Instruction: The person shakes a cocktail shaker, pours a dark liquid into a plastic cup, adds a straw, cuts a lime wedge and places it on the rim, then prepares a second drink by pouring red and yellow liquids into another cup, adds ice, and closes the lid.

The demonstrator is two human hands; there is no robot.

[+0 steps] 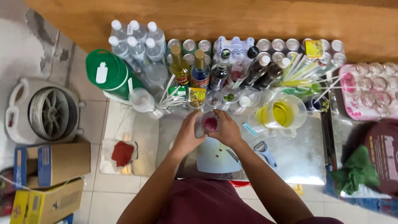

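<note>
Both hands are on the cup [210,123]: our left hand [187,135] wraps its left side, our right hand [227,130] closes round the right, fingers curled narrow against the wall. We hold it just above the far edge of the white board [215,159], near the middle of the tabletop [306,161]. Dark red fruit or pulp sits inside, so we judge we're at the filling or mashing step. Next move, we reckon, calls for a steady grip and one hand freed for a tool. Cup stands upright, mouth facing up at us, long axis vertical, no tilt we can make out. A knife [233,156] lies on the board; a peeler [265,152] just right; the yellow jug [282,114] beyond.
</note>
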